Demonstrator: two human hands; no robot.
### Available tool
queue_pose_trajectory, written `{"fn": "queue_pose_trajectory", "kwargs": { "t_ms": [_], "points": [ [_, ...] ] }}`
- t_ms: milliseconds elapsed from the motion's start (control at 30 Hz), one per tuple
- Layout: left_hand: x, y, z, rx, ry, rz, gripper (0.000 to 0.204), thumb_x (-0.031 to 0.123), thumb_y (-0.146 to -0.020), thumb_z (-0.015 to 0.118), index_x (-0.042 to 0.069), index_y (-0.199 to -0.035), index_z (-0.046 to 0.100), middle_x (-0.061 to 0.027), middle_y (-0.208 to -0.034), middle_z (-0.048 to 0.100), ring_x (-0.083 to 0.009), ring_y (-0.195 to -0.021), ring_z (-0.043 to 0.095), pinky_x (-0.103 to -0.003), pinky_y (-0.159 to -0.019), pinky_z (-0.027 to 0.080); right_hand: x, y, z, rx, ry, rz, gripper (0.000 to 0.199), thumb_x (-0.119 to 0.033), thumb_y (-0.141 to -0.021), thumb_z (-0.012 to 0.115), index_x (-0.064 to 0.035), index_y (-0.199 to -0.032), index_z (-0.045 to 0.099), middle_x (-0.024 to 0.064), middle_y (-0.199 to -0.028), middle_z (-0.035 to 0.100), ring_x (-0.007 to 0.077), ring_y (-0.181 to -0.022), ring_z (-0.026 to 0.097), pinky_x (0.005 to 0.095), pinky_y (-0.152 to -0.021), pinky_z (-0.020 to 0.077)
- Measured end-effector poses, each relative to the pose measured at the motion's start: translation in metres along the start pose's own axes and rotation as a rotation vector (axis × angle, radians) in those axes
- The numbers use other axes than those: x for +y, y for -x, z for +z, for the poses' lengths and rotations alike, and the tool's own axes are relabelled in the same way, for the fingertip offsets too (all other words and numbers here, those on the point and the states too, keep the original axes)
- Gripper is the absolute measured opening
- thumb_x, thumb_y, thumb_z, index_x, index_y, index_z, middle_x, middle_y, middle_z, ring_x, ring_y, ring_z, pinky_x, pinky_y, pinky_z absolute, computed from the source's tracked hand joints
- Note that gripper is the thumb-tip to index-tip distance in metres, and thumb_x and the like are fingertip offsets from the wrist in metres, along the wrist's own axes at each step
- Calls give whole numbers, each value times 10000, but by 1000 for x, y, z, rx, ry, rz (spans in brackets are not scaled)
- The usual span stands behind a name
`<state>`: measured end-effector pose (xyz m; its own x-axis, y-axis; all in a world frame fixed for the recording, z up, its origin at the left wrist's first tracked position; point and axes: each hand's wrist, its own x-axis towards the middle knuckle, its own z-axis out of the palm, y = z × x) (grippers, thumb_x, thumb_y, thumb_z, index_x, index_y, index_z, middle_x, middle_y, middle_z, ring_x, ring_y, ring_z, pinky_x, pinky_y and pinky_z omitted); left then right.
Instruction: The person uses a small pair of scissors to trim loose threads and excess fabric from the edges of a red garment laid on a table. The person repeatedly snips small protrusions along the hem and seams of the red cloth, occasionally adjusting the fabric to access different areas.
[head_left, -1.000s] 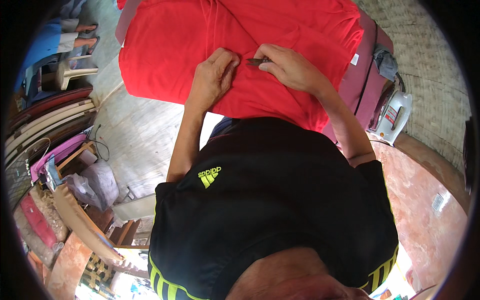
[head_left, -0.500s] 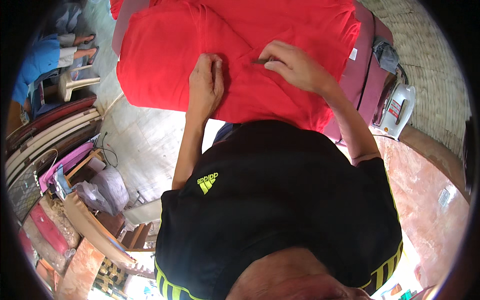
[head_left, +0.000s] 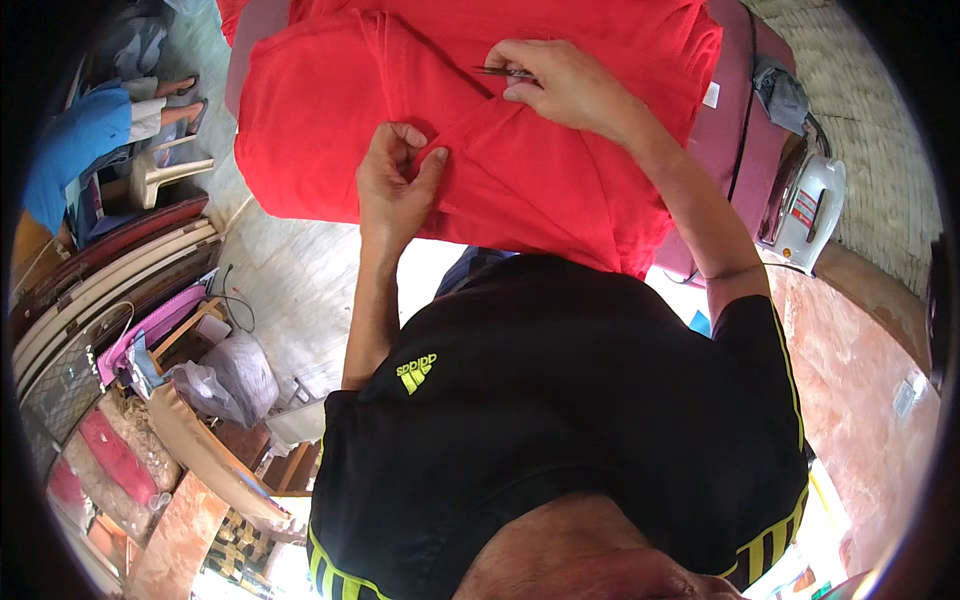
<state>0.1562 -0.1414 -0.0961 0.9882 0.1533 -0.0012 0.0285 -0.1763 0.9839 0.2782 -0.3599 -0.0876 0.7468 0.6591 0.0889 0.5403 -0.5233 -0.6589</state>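
Note:
Red cloth [head_left: 310, 120] lies in thick folds over a padded surface in front of me. My left hand [head_left: 398, 180] is at the near middle of the cloth, thumb and fingers closed on a raised fold of it. Farther away and to the right, my right hand [head_left: 555, 85] holds a pair of small dark thread snips [head_left: 497, 71], their thin tips pointing left just above the cloth. The part of the snips inside the palm is hidden by my fingers.
A white iron [head_left: 808, 215] stands at the right edge of the padded mauve surface [head_left: 735, 130], beside a grey crumpled cloth [head_left: 780, 95]. A person in blue [head_left: 80, 150] is at the far left near a pale plastic chair [head_left: 165, 172]. Stacked boards [head_left: 120, 270] and plastic bags [head_left: 235, 375] are left.
My right hand has moved away and left with the snips, which show more now. My left hand has shifted nearer and slightly left, its thumb now apart from the bent fingers.

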Motion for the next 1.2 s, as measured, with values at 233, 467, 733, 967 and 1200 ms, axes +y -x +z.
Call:
{"fn": "queue_pose_trajectory", "kwargs": {
  "t_ms": [233,467,733,967,1200],
  "points": [
    [-7,-2,11,-44,-671,604,300,-82,-762,650,56,-1026,621,-135,-887,614,-328,-839,606,-396,-689,512,-12,21,-3,150,-167,-43,203,-34,-831,608,-20,-1031,640,151,-910,683,356,-879,670,451,-783,536],
    [17,-18,25,-193,-760,447,232,147,-894,680,111,-1122,665,-115,-834,665,-330,-702,657,-400,-616,525,-17,52,3,13,-115,145,169,28,-853,637,17,-1021,645,162,-912,705,208,-830,710,313,-716,536],
    [-17,-18,-1,3,-278,321,114,128,-896,663,24,-876,705,-123,-809,662,-273,-674,638,-333,-629,493,-10,48,9,37,-209,159,157,20,-863,648,41,-1018,637,124,-942,729,174,-925,715,274,-851,551],
    [39,3,-39,60,-836,382,176,165,-868,720,42,-993,714,-148,-989,649,-339,-843,649,-419,-698,523,-14,46,4,109,-294,194,150,-58,-883,696,3,-1015,659,48,-912,714,86,-858,650,248,-776,523],
    [0,-10,22,-97,-468,434,232,42,-815,733,40,-1046,705,-137,-945,636,-334,-833,649,-411,-695,531,-14,28,15,3,-348,124,227,-131,-876,692,-17,-1060,624,119,-912,719,216,-859,698,334,-770,538]
  ]
}}
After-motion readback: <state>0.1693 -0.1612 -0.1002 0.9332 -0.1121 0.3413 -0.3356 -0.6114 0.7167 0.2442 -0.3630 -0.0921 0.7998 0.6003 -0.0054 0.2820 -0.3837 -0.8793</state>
